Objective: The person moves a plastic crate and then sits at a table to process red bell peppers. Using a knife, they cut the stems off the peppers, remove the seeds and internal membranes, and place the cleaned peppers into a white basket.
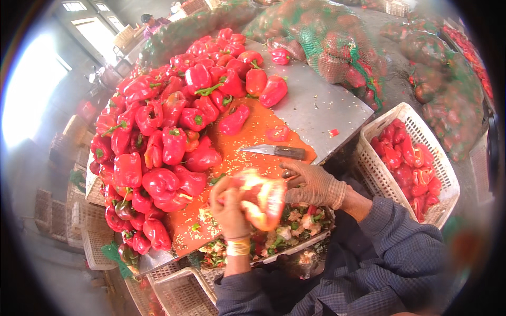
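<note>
In my left hand, which wears a glove, is an opened red bell pepper, its pale inside showing and slightly blurred. My right hand, also gloved, is just right of the pepper with bent fingers; whether its fingertips touch the pepper is unclear. A knife with a dark handle lies on the orange cutting board beyond my hands, blade to the left. Scattered seeds and a flat red pepper piece are on the board. A large heap of whole red bell peppers covers the left side.
Below my hands, a container of pepper cores and stems stands at the table edge. A white plastic crate at right holds opened peppers. Mesh sacks lie beyond the metal table. Another person is far off.
</note>
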`<act>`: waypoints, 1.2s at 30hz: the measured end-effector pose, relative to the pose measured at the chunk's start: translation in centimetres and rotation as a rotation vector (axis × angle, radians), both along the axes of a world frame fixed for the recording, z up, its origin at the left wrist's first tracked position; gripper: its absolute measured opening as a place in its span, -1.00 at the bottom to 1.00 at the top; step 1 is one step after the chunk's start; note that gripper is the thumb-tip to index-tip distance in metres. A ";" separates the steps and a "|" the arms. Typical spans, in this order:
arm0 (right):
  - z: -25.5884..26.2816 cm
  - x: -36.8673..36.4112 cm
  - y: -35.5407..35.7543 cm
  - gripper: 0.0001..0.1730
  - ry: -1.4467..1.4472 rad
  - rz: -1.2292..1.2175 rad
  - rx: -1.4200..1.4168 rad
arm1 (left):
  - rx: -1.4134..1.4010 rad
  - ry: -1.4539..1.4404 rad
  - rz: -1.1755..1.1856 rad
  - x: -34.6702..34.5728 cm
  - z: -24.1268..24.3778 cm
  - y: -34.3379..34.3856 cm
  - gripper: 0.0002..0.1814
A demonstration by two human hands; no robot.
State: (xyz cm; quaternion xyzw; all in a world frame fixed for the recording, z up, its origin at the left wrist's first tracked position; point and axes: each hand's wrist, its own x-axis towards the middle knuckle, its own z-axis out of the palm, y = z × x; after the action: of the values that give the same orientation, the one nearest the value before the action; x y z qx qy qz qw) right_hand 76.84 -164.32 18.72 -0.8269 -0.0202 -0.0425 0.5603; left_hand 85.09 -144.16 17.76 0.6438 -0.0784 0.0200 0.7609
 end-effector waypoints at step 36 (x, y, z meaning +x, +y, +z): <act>-0.7 24.2 -12.4 -0.48 -0.179 -0.181 -1.138 | 0.347 0.040 -0.230 0.1 -2.7 0.0 -0.68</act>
State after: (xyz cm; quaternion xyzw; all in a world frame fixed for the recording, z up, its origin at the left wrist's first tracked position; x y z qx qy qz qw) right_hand 101.01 -176.70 18.02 -0.9895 -0.0164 -0.1425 0.0180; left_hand 85.24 -144.20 15.04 0.7523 -0.1387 -0.0935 0.6372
